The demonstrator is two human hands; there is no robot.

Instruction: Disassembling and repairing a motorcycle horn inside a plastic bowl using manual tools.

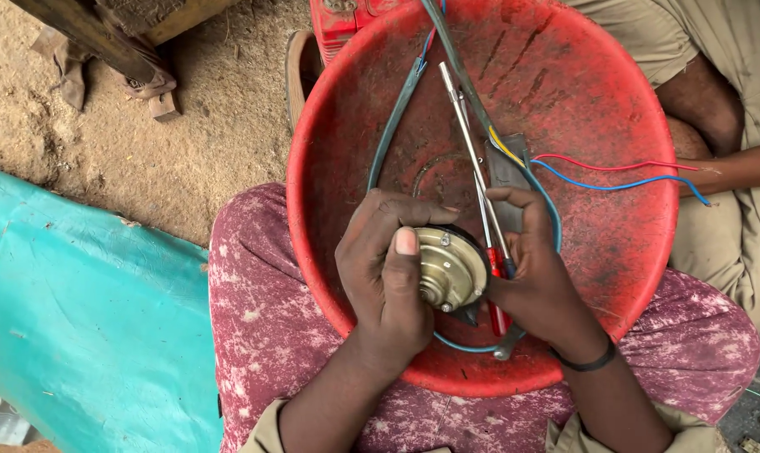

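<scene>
My left hand [388, 277] grips a round brass-coloured metal part [449, 268], with my thumb laid over its left edge. My right hand [535, 277] steadies the same part from the right and holds a red-handled screwdriver [474, 168] whose long shaft points up and away. Both hands work over a red plastic basin [590, 101] that rests on my lap. A teal cable [394, 117] loops around inside the basin and passes under my hands. Thin red and blue wires [615, 174] run off to the right.
Another person sits at the right, an arm [732, 168] near the basin's rim where the wires end. A teal tarp [86, 310] covers the ground at the left. Sandy dirt [187, 126] and a wooden leg [86, 33] lie at the upper left.
</scene>
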